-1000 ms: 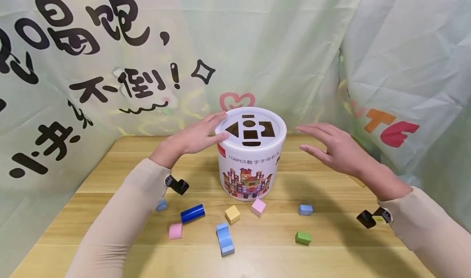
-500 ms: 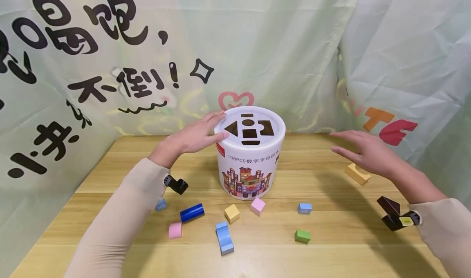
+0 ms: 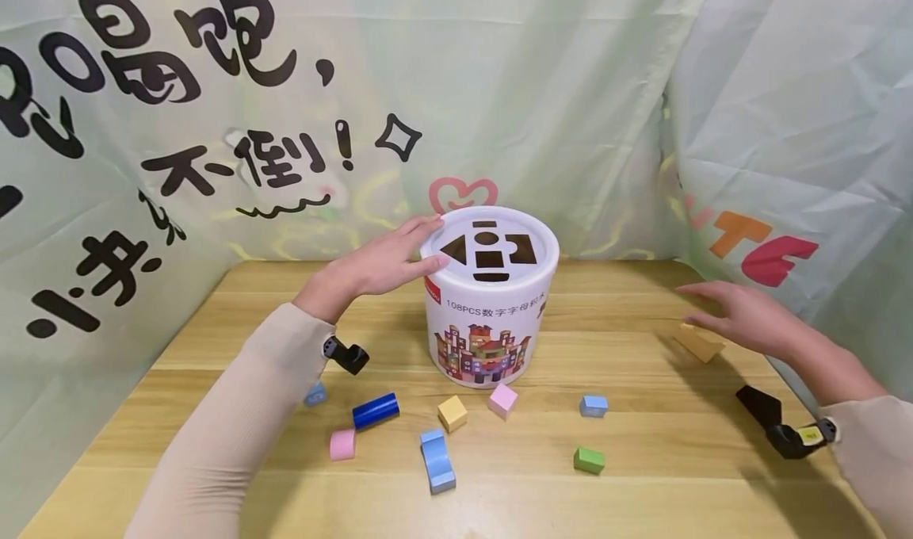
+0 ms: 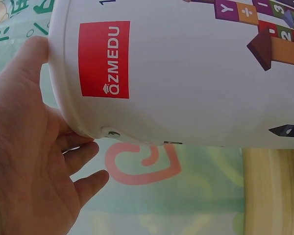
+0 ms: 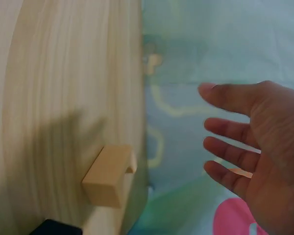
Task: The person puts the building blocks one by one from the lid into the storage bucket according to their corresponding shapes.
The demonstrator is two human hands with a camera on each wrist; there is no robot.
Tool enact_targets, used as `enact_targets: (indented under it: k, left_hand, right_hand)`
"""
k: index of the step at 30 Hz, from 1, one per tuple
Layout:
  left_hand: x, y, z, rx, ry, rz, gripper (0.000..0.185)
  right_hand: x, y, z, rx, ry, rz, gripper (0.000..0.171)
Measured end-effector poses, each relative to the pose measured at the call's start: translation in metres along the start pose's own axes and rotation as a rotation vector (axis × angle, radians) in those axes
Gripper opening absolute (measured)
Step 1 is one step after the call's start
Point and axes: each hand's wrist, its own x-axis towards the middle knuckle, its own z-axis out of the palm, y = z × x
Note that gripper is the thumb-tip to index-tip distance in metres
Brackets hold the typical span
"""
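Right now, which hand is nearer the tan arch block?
Right. The right hand hovers open just above the tan arch block, apart from it. The left hand rests on the white bucket.

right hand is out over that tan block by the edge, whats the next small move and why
Probably lower the right hand and pinch the tan notched block: the fingers are spread above it, not touching, while the left hand rests against the white bucket.

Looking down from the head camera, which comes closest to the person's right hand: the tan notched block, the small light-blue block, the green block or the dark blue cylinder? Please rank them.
From the right hand:
1. Tan notched block, just under the fingers at the table's right edge.
2. Small light-blue block, toward the middle.
3. Green block, nearer the front; close to the light-blue one in rank.
4. Dark blue cylinder, far left of the bucket.
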Motion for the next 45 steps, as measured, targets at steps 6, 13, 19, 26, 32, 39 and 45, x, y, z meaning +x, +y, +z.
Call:
enact_targets:
  k: [6,13,19,26,32,39,45]
  left_hand:
    - [0.001,0.002,-0.001,0.011,-0.007,0.000,0.084]
    - [0.000,0.001,-0.002,0.006,0.001,-0.001,0.084]
    - [-0.001,0.000,-0.003,0.013,0.000,-0.002,0.084]
    - [0.001,0.000,-0.001,0.006,-0.006,0.009,0.084]
    - [0.000,0.001,0.000,0.001,-0.015,-0.005,0.085]
    - [0.001,0.000,0.001,0.005,-0.013,0.000,0.085]
    - [0.000,0.001,0.001,0.006,-0.013,-0.004,0.084]
  right_hand:
    - [-0.003,0.021,0.011,0.013,-0.032,0.048,0.050]
    - [-0.002,0.041,0.026,0.042,-0.061,0.099,0.045]
    - [-0.001,0.049,0.035,0.079,-0.153,0.142,0.046]
    - [-0.002,0.051,0.040,0.073,-0.176,0.112,0.040]
    - [-0.003,0.052,0.047,-0.021,-0.114,0.027,0.025]
    - [-0.006,0.048,0.051,-0.045,-0.076,0.026,0.023]
    - [-0.005,0.046,0.052,-0.073,-0.071,0.126,0.044]
